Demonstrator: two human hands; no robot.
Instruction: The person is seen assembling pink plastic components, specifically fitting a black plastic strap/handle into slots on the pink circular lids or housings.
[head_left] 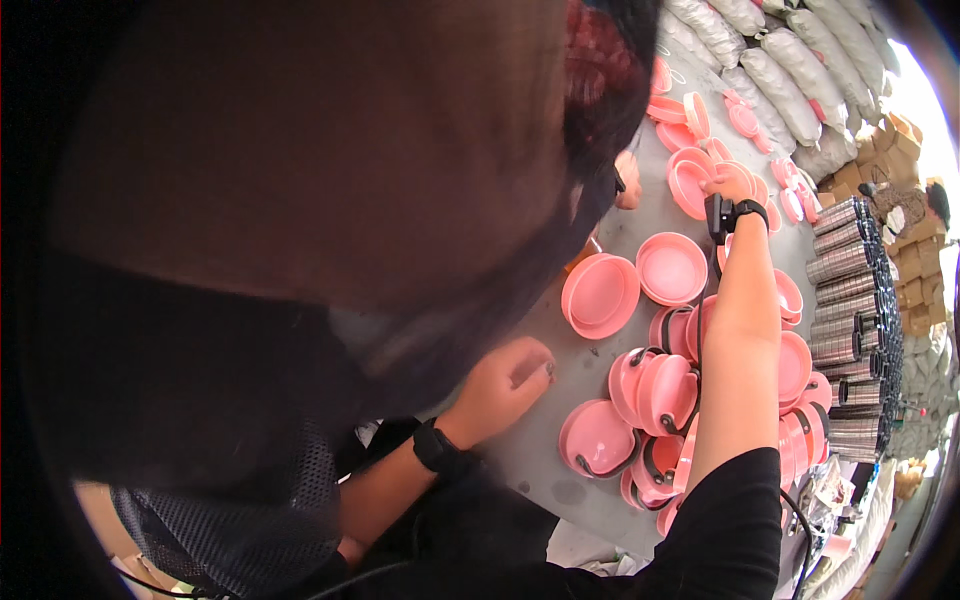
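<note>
My right hand (732, 184), with a black band and a small black device at the wrist, reaches out to the far part of the grey table (545, 462). Its fingers close on the rim of a pink round dish (690, 184) that lies among others. Nearer, at the table's left edge, my left hand (505, 392) is loosely curled, with nothing visible in it. Two more pink round dishes, one at the left (601, 296) and one at the right (671, 269), lie between my hands. Below my right forearm are heaped pink round lids (598, 438) with dark grey handles.
Large dark fabric (300, 180) covers the left side of the view. Another person's hand (628, 182) shows beside it. Stacked metallic cylinders (845, 300) line the table's right side. White sacks (780, 85) and cardboard boxes (905, 150) stand behind.
</note>
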